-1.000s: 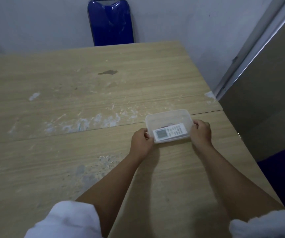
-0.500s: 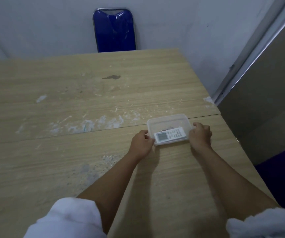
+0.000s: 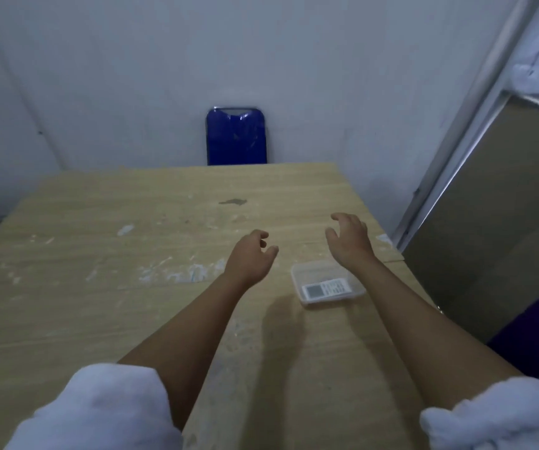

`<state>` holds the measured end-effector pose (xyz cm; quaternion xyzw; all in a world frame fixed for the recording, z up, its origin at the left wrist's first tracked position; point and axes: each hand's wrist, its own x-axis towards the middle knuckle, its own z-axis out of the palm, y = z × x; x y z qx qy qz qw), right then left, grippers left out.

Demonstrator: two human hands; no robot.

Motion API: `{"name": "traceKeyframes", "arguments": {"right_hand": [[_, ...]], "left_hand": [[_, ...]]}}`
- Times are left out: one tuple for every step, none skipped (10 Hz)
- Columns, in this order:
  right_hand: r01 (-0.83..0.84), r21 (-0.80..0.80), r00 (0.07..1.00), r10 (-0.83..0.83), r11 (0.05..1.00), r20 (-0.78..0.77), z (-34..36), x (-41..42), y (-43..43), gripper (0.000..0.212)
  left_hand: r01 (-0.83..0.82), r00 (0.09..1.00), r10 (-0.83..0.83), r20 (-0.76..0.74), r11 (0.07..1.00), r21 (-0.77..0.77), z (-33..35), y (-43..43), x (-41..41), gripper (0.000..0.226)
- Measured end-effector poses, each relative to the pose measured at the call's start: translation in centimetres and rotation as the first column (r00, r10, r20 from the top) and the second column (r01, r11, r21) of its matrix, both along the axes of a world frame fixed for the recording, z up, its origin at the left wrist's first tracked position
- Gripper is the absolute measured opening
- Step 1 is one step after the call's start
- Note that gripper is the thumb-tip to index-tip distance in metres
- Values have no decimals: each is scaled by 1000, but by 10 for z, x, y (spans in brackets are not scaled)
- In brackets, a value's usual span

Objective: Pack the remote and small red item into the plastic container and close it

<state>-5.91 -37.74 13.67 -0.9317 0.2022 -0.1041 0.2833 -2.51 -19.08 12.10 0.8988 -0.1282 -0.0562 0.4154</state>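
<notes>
Hands above closed container (image 3: 328,282) on worktop (image 3: 131,254).
Left hand (image 3: 251,256) and right hand (image 3: 349,241): fingers loosely spread, empty; remote (image 3: 326,289) inside; blue chair (image 3: 236,136) behind.

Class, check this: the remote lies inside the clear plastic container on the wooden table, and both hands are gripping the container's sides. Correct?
Not quite. The head view shows the left hand and right hand lifted clear of the container, open, touching nothing. The remote is inside it, on the table.
</notes>
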Motion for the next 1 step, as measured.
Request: {"name": "traceKeyframes", "arguments": {"right_hand": [[-45, -38, 992, 49, 998, 116, 39, 4, 15, 43]], "left_hand": [[-19, 995, 21, 103, 1000, -13, 39, 17, 4, 48]]}}
